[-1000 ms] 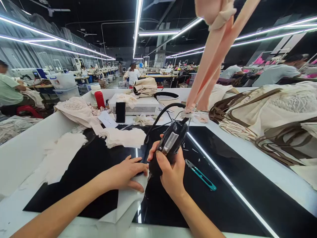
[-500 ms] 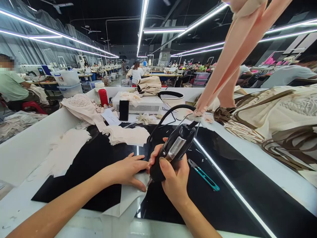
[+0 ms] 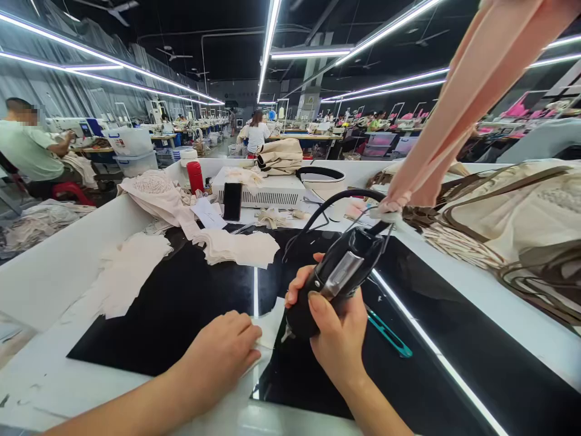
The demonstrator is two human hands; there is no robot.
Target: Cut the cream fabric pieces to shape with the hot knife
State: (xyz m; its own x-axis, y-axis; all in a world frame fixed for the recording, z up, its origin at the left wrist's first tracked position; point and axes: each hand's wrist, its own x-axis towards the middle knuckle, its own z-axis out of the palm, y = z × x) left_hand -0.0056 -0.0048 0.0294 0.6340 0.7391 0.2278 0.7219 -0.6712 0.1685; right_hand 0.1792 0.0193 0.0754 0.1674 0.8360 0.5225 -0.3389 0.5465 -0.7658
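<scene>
My right hand (image 3: 338, 333) is wrapped round a black corded hand cutter (image 3: 338, 278), its small metal tip pointing down and left just above the black board. Pink fabric strips (image 3: 458, 115) tied at the cutter's top run upward to the right. My left hand (image 3: 222, 357) is closed at the edge of a thin white fabric piece (image 3: 273, 324), thumb and fingers pinched together on it. Part of that fabric is hidden beneath the hand. The cutter's tip is close to the fabric's right edge, apparently apart from it. Teal thread snips (image 3: 389, 333) lie right of my right hand.
The glossy black board (image 3: 181, 303) covers the table's middle. Stacked pale fabric pieces (image 3: 238, 247) lie on its far edge, more pale fabric (image 3: 134, 272) at left. Behind stand a phone (image 3: 232, 201), a red bottle (image 3: 195, 177) and a vented white box (image 3: 272, 197). Brown-trimmed garments (image 3: 521, 212) fill the right.
My left hand has gone from spread flat on the fabric to closed, moving toward me and left. The cutter in my right hand has moved right in view, its tip away from the left fingers.
</scene>
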